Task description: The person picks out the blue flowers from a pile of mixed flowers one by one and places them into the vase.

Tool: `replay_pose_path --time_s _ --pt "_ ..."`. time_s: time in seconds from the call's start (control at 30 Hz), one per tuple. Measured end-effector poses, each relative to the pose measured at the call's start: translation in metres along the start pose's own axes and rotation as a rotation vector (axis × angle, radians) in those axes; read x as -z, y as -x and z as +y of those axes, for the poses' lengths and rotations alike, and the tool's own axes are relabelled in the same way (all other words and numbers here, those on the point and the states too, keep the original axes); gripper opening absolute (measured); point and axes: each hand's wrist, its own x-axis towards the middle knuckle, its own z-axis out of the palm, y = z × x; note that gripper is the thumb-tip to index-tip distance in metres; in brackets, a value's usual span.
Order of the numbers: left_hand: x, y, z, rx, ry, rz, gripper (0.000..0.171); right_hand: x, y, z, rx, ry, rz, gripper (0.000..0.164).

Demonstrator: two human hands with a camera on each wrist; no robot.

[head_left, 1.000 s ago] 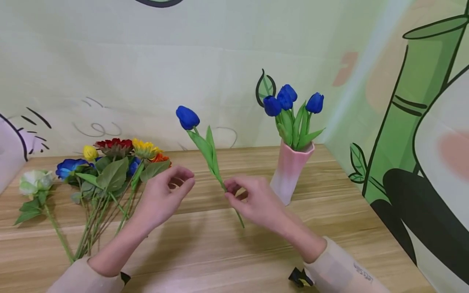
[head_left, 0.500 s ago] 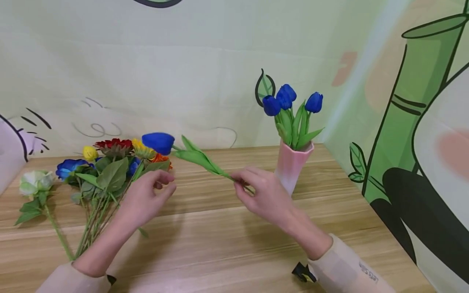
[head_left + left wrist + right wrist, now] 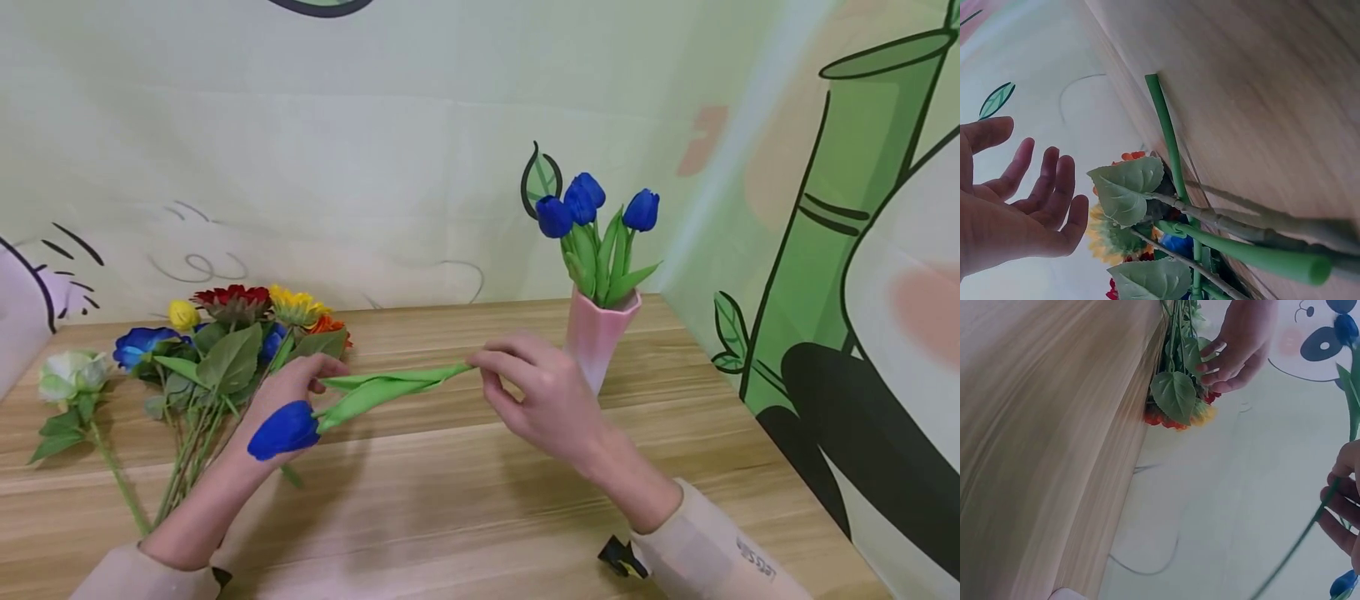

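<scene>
My right hand pinches the green stem of a blue tulip between thumb and fingers. The tulip lies nearly level, its bloom pointing left and overlapping my left wrist in the head view. In the right wrist view, the lower stem runs out past the fingers. My left hand is held up beside the bunch of flowers, fingers loosely bent; the left wrist view shows nothing in this hand. Right behind my right hand stands a pink-and-white vase with several blue tulips upright in it.
On the wooden table at the left lie a red flower, a sunflower, a blue rose and a white flower, stems toward me. A printed cloth wall closes off the back and right.
The tulip in my right hand has swung from upright to level, bloom down to the left. My right hand moved slightly right; my left hand drew back left.
</scene>
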Motion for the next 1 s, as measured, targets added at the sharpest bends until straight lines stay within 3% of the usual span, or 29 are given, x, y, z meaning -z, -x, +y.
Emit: replay_pose_path --time_s 0.13,0.27,0.77,0.9,1.0 --pt "0.003 0.002 0.003 0.051 0.074 -0.033 0.035 0.003 -0.002 -0.001 0.018 -0.001 0.039 0.016" --pt "0.004 0.003 0.005 0.08 0.073 -0.039 0.036 0.005 -0.004 -0.001 0.052 0.009 0.088 0.015" --pt "-0.001 0.002 0.002 0.064 0.04 -0.004 0.028 0.016 -0.012 -0.001 0.089 0.042 0.167 0.017" --pt "0.0 0.002 -0.002 0.049 0.028 -0.019 0.031 0.021 -0.013 0.005 0.063 0.051 0.206 0.016" --pt "0.001 0.004 -0.002 0.023 0.021 0.001 0.024 0.024 -0.016 0.01 0.031 0.047 0.224 0.013"
